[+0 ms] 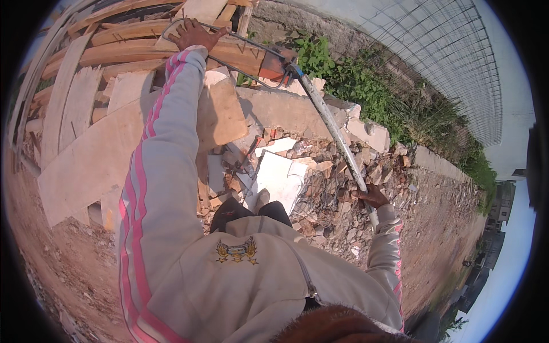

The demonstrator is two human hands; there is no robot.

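Note:
My right hand (373, 196) is wrapped round the lower part of a long pole with worn white paint (331, 123). The pole slants up to the left, and its far end has a blue fitting (294, 71) that meets a bent steel rod (243, 73). My left hand (196, 35) lies with fingers spread on the rod's looped end, over stacked timber (137, 31). Beneath the blue fitting is a reddish-brown block end (271, 67). Exactly how the fitting and rod join is too small to tell.
Broken brick, tile and concrete rubble (326, 188) covers the ground around my feet, with a white board (279, 177) on it. Loose planks (91, 157) lean at left. Green weeds (366, 86) grow along a low wall. Wire mesh (452, 63) stands at upper right.

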